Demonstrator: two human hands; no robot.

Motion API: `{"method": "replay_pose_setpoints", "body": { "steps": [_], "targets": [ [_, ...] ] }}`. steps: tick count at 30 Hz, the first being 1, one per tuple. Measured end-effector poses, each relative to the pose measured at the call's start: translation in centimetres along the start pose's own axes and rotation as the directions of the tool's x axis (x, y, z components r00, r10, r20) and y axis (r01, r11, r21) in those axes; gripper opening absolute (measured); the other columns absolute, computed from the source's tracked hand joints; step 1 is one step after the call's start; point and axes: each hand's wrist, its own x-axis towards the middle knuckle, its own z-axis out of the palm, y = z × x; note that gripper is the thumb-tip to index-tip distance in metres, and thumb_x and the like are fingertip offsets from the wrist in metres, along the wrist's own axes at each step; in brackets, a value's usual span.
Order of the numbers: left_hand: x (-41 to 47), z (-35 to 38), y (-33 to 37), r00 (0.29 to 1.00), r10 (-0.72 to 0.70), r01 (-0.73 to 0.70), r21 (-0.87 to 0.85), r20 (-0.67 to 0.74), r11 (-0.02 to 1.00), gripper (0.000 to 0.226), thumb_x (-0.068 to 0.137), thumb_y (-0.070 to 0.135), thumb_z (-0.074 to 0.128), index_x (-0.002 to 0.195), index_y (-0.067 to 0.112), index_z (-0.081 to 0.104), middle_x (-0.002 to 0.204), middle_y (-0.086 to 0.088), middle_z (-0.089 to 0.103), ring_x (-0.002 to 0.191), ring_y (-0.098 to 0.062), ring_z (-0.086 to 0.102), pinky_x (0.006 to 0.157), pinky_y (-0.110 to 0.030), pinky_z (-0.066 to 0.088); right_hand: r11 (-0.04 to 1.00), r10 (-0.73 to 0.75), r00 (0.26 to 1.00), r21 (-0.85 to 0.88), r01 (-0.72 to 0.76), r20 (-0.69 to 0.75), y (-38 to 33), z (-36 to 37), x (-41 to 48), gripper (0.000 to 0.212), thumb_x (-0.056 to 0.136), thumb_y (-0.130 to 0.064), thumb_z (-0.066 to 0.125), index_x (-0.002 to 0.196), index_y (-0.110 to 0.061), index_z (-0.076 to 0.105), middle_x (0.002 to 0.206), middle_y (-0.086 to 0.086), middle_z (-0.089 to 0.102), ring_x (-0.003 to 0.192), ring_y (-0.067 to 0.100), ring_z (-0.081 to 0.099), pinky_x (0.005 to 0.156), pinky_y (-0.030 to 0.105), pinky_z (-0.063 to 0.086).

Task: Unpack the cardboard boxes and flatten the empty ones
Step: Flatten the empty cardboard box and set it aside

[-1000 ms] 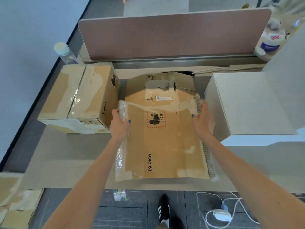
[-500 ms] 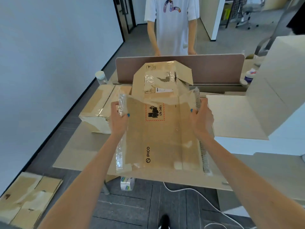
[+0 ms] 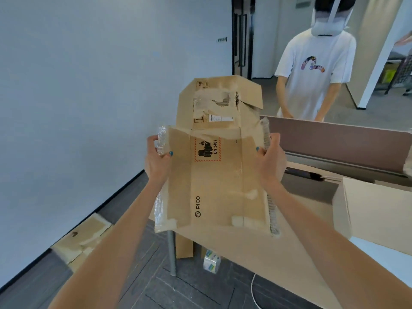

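The left hand point(image 3: 157, 162) and right hand point(image 3: 270, 161) are gripping the flattened box point(image 3: 218, 179) by its side edges, now lifted off the surface point(image 3: 256, 248) and swinging toward the floor pile point(image 3: 84, 239), its flattening apparently done.

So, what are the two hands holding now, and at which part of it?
Both hold the flattened cardboard box: the left hand grips its left edge, the right hand its right edge, thumbs on the printed face.

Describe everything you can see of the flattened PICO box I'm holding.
The flattened PICO box is brown corrugated cardboard, held up, a top flap bent. It bears a red-bordered UN 3481 label, torn shipping labels and loose clear tape on its left edge. The left hand and right hand grip its sides.
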Motion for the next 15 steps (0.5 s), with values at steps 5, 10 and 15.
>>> {"method": "replay_pose_setpoints", "body": {
  "steps": [5,10,15],
  "targets": [
    [3.2,-7.8,-3.6,0.986,-0.042,0.044,0.011,-0.162,0.999,0.05,0.087,-0.005,0.06,0.123,0.025,0.043,0.078,0.0,0.063,0.063,-0.017,0.056,0.056,-0.036,0.048,0.992,-0.119,0.99,0.059,0.114,0.078,-5.9,7.7,-1.6,0.02,0.091,-0.002,0.05,0.109,-0.011,0.043,0.064,-0.009,0.044,0.059,0.013,0.046,0.047,0.027,0.023],
    [7.7,-16.3,-10.2,0.948,-0.115,0.137,0.055,-0.297,0.989,0.052,0.086,-0.002,0.062,0.122,0.031,0.043,0.077,0.0,0.061,0.064,-0.018,0.055,0.062,-0.042,0.052,0.972,-0.212,0.96,0.14,0.188,0.182,-12.1,18.3,-4.8,0.022,0.092,-0.004,0.051,0.112,-0.01,0.044,0.073,-0.003,0.055,0.061,0.018,0.049,0.051,0.028,0.03],
    [13.4,-24.9,-18.9,0.891,-0.162,0.217,0.084,-0.424,0.973,0.051,0.085,-0.001,0.058,0.121,0.031,0.044,0.075,-0.006,0.06,0.06,-0.019,0.051,0.057,-0.037,0.045,0.956,-0.269,0.915,0.201,0.215,0.301,-18.6,31.9,-9.0,0.019,0.092,-0.004,0.052,0.108,-0.01,0.044,0.077,-0.003,0.056,0.064,0.019,0.05,0.058,0.031,0.034]
  ]
}}
